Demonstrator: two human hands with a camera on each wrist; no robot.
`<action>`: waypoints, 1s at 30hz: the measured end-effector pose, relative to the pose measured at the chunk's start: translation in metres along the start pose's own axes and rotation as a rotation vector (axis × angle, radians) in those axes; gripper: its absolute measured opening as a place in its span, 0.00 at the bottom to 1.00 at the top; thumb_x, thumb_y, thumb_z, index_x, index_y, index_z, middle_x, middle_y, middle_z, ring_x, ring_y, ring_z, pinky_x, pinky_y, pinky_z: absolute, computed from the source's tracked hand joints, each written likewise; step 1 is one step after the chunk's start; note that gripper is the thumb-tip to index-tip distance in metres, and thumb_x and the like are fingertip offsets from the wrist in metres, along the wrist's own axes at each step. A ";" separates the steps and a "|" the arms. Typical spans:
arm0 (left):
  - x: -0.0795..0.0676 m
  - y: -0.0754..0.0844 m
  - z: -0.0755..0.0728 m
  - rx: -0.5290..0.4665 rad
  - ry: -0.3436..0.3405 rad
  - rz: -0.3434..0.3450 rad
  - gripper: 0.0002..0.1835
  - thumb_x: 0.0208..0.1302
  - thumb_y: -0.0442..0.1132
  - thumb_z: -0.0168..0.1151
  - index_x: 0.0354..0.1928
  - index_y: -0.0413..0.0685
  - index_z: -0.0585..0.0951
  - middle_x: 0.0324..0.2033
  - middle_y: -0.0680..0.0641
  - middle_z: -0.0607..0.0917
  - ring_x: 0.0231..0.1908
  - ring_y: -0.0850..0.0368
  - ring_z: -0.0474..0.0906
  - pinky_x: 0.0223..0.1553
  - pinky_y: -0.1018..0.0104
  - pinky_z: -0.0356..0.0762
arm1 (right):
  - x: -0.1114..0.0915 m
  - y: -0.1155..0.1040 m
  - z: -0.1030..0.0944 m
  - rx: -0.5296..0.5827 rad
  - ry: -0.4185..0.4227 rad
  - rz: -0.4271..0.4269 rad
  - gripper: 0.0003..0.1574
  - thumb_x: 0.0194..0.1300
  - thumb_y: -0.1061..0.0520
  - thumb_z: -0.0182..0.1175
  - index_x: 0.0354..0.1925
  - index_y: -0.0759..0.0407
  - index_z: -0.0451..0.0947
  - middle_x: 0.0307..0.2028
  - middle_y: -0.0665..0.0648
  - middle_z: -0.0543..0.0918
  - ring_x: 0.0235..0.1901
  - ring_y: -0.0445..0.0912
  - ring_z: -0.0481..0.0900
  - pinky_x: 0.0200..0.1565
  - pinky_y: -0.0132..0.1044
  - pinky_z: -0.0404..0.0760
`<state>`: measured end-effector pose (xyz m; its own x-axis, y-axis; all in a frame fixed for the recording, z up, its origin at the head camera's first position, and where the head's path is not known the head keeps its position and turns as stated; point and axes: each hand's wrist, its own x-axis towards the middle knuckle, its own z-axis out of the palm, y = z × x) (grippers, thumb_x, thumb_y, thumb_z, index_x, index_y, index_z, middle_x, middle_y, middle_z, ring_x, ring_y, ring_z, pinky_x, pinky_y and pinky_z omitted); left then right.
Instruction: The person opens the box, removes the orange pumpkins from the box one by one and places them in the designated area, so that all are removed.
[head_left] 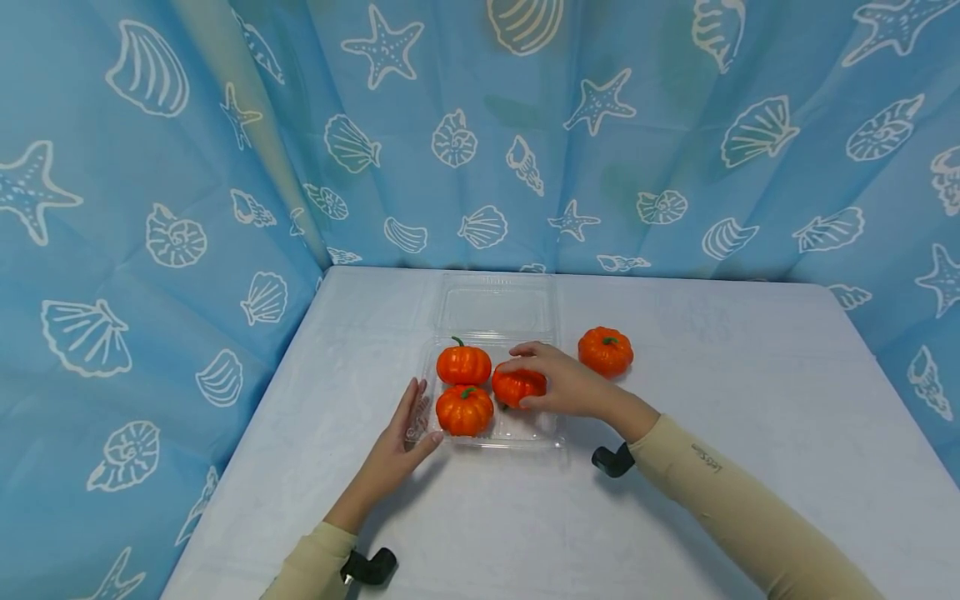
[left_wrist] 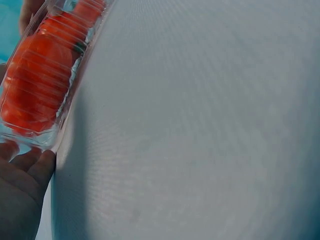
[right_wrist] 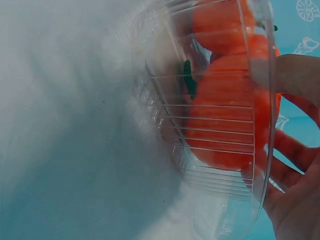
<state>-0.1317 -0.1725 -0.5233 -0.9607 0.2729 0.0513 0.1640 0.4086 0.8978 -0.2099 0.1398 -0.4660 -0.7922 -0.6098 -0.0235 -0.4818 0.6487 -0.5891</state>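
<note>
Inside a clear plastic container (head_left: 517, 435) sit two small orange pumpkins, a rear pumpkin (head_left: 462, 367) and a front pumpkin (head_left: 465, 411) with a green stem. My right hand (head_left: 567, 383) grips a third pumpkin (head_left: 517, 387) in the container's right half, beside those two. In the right wrist view this pumpkin (right_wrist: 222, 120) shows through the clear wall, its green stem pointing downward. My left hand (head_left: 393, 454) rests at the container's left side, fingers fairly straight and thumb near the front left corner. Its fingertips touch or nearly touch the end wall in the left wrist view.
The container's clear lid (head_left: 497, 306) lies folded back behind it. One more orange pumpkin (head_left: 604, 352) sits on the white table (head_left: 750, 400) to the right. A blue shell-patterned curtain (head_left: 525, 125) hangs behind and at the sides. Black wrist mounts jut from both sleeves.
</note>
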 end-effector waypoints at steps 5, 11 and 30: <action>0.000 0.001 0.000 0.005 0.001 -0.001 0.49 0.70 0.45 0.66 0.83 0.56 0.45 0.79 0.51 0.56 0.77 0.50 0.53 0.73 0.40 0.51 | 0.000 -0.001 0.000 -0.022 -0.019 0.006 0.34 0.62 0.53 0.73 0.65 0.43 0.78 0.68 0.57 0.72 0.68 0.57 0.67 0.61 0.56 0.78; 0.000 0.001 0.000 0.007 -0.001 -0.004 0.50 0.70 0.46 0.66 0.83 0.55 0.45 0.79 0.51 0.55 0.78 0.50 0.53 0.73 0.40 0.51 | -0.002 -0.005 0.000 -0.025 -0.044 -0.027 0.31 0.63 0.53 0.69 0.64 0.42 0.78 0.65 0.57 0.74 0.64 0.56 0.70 0.60 0.54 0.78; 0.000 0.001 0.001 -0.001 -0.006 0.000 0.49 0.70 0.44 0.66 0.83 0.55 0.45 0.79 0.51 0.55 0.77 0.50 0.54 0.73 0.40 0.50 | -0.007 -0.010 -0.001 -0.066 -0.057 -0.043 0.27 0.65 0.49 0.65 0.63 0.37 0.79 0.61 0.53 0.74 0.51 0.48 0.79 0.54 0.44 0.82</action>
<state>-0.1313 -0.1711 -0.5231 -0.9594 0.2778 0.0490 0.1639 0.4073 0.8985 -0.2000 0.1378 -0.4595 -0.7489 -0.6611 -0.0461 -0.5396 0.6488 -0.5365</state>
